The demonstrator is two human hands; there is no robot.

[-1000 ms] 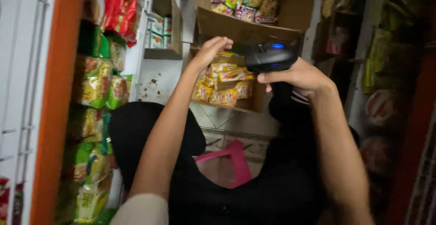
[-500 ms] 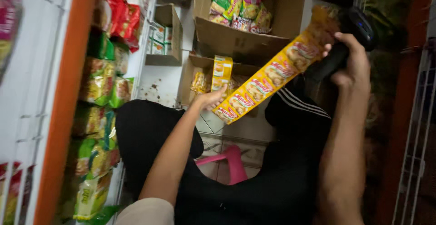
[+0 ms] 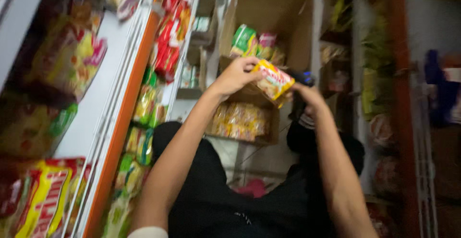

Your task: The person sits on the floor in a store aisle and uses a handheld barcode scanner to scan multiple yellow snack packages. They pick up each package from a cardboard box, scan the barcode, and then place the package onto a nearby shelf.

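Counts, head view:
- hands: 2, left (image 3: pixel 235 76), right (image 3: pixel 307 96)
- yellow packet (image 3: pixel 272 80) in hands: 1
- black scanner (image 3: pixel 301 78): 1, mostly hidden
- open cardboard boxes in middle: 2, upper box (image 3: pixel 269 12), lower box (image 3: pixel 271 125)
- small boxes further back (image 3: pixel 199 67): at least 2
- pink stool (image 3: pixel 253 188): 1
- shelf packets at left (image 3: pixel 144 106): too blurred to count
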